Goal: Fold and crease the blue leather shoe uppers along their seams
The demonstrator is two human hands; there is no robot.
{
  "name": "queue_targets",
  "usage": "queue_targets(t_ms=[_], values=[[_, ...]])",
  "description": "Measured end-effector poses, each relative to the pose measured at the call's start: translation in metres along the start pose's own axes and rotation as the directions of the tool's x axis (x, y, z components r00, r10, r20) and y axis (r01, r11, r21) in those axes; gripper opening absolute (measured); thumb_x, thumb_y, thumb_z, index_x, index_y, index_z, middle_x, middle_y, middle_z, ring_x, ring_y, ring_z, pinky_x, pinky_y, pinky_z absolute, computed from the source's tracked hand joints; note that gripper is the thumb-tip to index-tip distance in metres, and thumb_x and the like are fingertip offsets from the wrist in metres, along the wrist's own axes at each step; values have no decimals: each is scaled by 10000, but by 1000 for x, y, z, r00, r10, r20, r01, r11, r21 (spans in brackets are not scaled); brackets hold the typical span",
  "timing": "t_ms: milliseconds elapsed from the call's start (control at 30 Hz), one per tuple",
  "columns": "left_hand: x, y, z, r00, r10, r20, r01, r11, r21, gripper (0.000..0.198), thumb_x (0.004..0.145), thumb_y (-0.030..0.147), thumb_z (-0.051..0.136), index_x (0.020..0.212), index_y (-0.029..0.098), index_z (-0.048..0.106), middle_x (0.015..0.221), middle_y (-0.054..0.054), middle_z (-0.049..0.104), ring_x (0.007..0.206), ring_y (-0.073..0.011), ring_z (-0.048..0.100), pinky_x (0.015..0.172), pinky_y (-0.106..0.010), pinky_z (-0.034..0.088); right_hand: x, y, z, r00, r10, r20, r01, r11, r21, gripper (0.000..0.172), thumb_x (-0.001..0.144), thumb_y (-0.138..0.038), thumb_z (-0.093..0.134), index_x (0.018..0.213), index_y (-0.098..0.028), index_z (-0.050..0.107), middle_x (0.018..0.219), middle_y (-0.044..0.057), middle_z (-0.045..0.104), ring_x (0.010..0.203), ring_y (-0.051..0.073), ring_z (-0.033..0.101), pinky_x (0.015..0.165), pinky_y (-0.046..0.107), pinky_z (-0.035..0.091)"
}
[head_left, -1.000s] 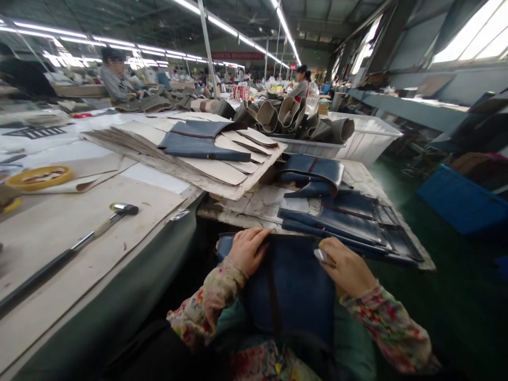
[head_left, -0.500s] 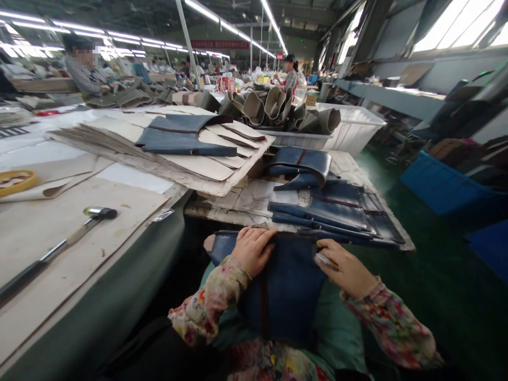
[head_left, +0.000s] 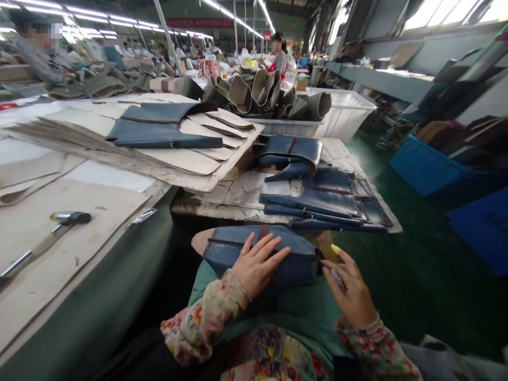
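Two hands working a blue leather panel (head_left: 238, 251) on a green lap cloth (head_left: 278, 312): left hand (head_left: 257, 267) spread flat on it, right hand (head_left: 349, 293) pinching a small silver tool (head_left: 337, 278). Risk: panel slides off if left-hand pressure eases.

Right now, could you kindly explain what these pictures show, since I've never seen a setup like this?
This view comes from a single camera worn on a person's head, looking down at their own bare hands. Their left hand lies flat on a blue leather panel. Their right hand holds a small pale item, too small to identify, beside that panel. On the bench ahead lie more blue panels. Cream paper patterns are stacked nearby, and a hammer rests on the board to the left.
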State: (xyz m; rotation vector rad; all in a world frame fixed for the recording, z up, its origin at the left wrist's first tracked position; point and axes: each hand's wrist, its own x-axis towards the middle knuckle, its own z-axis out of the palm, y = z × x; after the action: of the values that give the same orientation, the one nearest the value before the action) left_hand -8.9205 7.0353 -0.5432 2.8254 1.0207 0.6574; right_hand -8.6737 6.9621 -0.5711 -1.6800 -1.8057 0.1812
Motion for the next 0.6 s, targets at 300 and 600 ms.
queue_targets(t_ms=[300, 600], values=[[8, 13, 10, 998, -65, -1, 64, 997, -45, 389, 871, 267, 407, 1258, 254, 431, 1271, -24, 513, 1200, -168, 404, 1076, -407, 172, 34, 11, 34, 988, 149, -34, -138, 968, 210, 291, 830, -333, 404, 950, -166, 610, 1041, 110, 594, 997, 192, 564, 880, 366, 479], [1, 10, 14, 997, -4, -73, 4, 1000, -1, 378, 879, 206, 382, 1244, 279, 447, 1271, 7, 515, 1207, -145, 388, 1086, -381, 130, -14, -7, 19, 991, 119, -54, -110, 984, 137, 204, 828, -298, 459, 950, -189, 582, 1040, 103, 569, 974, 180, 565, 844, 342, 492]])
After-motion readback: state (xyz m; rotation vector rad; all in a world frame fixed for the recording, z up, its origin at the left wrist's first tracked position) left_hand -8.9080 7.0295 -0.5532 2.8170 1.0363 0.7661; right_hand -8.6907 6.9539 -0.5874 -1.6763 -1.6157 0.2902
